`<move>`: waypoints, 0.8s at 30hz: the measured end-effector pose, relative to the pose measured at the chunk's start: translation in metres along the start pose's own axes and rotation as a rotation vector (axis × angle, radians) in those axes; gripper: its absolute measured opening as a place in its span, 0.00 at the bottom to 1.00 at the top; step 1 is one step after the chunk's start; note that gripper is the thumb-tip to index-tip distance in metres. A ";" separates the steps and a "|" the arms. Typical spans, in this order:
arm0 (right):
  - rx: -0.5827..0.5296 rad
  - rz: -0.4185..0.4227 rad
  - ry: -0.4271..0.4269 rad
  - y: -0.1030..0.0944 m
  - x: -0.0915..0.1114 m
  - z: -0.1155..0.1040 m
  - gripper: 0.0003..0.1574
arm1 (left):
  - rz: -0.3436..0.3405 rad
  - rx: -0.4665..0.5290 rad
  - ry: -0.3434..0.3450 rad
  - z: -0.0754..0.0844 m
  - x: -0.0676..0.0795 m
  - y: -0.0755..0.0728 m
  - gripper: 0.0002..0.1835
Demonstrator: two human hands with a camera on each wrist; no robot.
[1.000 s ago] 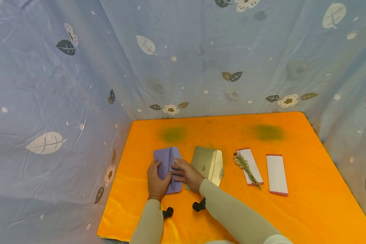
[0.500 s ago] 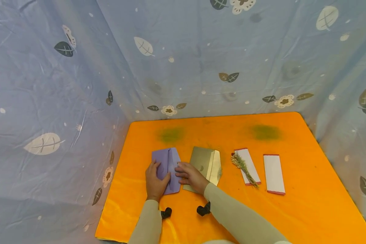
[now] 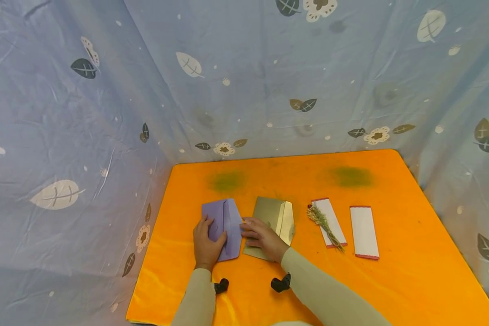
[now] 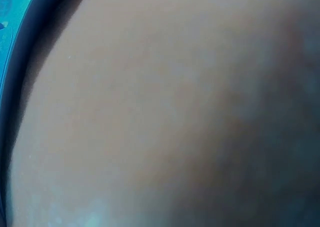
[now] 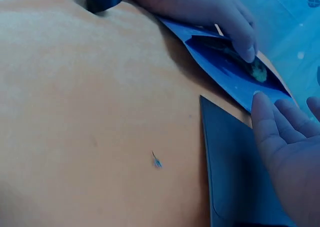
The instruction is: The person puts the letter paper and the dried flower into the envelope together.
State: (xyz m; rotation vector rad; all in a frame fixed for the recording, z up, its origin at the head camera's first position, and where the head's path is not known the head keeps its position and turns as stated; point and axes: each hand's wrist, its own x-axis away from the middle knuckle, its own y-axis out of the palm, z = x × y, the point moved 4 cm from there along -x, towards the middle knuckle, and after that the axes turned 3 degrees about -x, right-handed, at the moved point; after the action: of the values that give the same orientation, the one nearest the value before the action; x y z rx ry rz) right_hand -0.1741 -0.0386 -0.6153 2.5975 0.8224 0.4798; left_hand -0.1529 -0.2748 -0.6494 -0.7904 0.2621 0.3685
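A purple envelope (image 3: 232, 222) lies on the orange cloth, its flap open to the right. My left hand (image 3: 207, 244) holds it from the left side, with the thumb by the pocket's mouth. The right wrist view shows that mouth gaping beneath the thumb, and a dried flower bunch (image 5: 259, 71) inside. My right hand (image 3: 266, 239) hovers with loosely bent fingers over the left part of a gold envelope (image 3: 265, 209), just right of the purple one; nothing is in its grasp. Blurred skin fills the left wrist view.
To the right, another dried flower bunch (image 3: 325, 225) lies across a white card strip (image 3: 330, 213) with red ends. A second white strip (image 3: 364, 231) lies beside it. A tiny fallen sprig (image 5: 157, 162) is on the cloth. Patterned blue curtains (image 3: 236, 90) surround the table.
My right hand has drawn back to the right, off the purple envelope's flap and over the gold envelope. The left hand stays on the purple envelope.
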 end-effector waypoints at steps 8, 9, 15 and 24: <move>0.018 0.031 -0.029 -0.015 0.009 -0.010 0.49 | -0.007 0.017 -0.005 0.001 0.001 -0.001 0.33; 0.016 0.033 -0.034 -0.017 0.010 -0.011 0.49 | -0.006 0.021 -0.003 0.001 0.001 -0.001 0.33; 0.009 0.051 -0.080 -0.028 0.020 -0.023 0.49 | -0.002 0.027 0.001 0.001 0.000 -0.001 0.33; 0.040 0.056 -0.155 -0.050 0.041 -0.034 0.44 | -0.002 0.018 -0.001 -0.003 0.000 0.000 0.33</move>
State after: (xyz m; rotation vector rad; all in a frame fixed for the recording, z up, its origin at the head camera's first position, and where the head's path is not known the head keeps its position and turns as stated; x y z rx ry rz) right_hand -0.1809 0.0320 -0.5998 2.6601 0.7167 0.2762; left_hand -0.1529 -0.2767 -0.6520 -0.7731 0.2634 0.3641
